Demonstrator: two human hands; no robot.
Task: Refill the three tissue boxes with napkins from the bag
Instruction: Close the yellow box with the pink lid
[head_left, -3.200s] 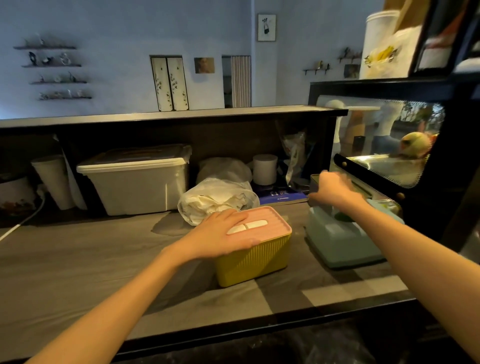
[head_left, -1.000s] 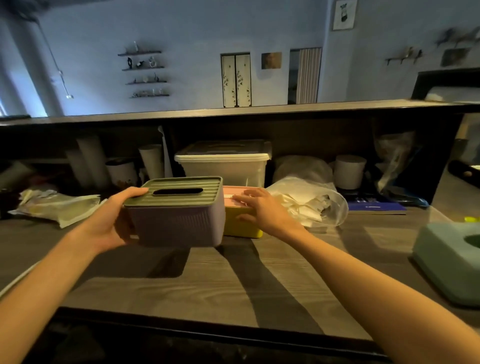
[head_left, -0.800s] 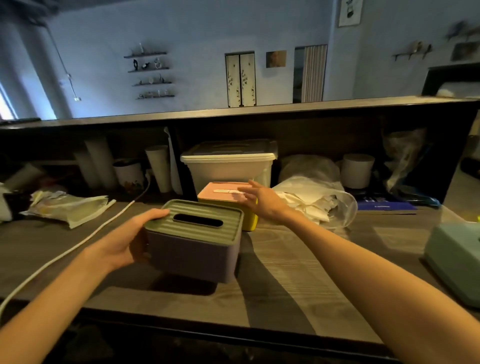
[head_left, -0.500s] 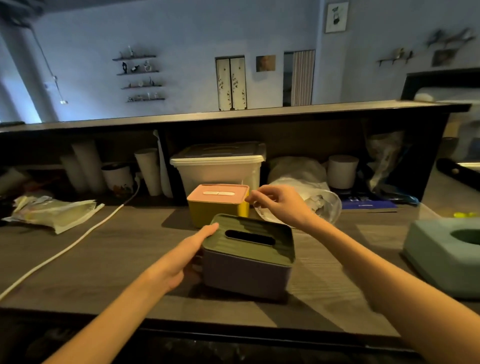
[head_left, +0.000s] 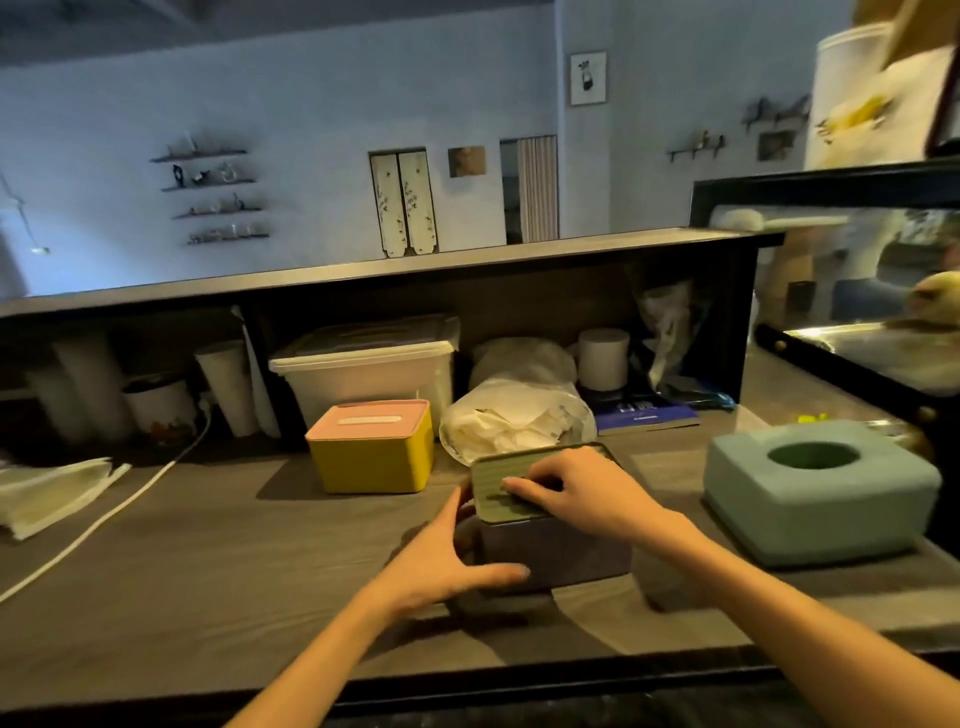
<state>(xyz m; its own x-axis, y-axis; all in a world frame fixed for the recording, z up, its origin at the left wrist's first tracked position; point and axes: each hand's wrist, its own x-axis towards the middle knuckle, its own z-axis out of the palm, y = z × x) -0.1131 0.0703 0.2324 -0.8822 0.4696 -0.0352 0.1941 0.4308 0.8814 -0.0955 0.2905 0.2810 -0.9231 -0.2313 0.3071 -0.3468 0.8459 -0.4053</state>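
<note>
From the head view, the purple ribbed plastic tissue box (head_left: 550, 548) with its green slotted lid (head_left: 506, 480) stands on the dark wood-grain surface (head_left: 208, 571) right in front of me. My left hand (head_left: 441, 564) wraps its near left corner, thumb along the front wall. My right hand (head_left: 576, 496) lies on the lid, fingers curled over the slot and gripping it. Behind the purple box lies the clear plastic bag of white napkins (head_left: 514, 421); left of that bag stands the yellow box with a pink lid (head_left: 371, 447); right of the purple box sits the pale teal box with a round hole (head_left: 821, 488). Half a second ago my right hand hovered above the lid near the bag; now it has come down onto it.
</note>
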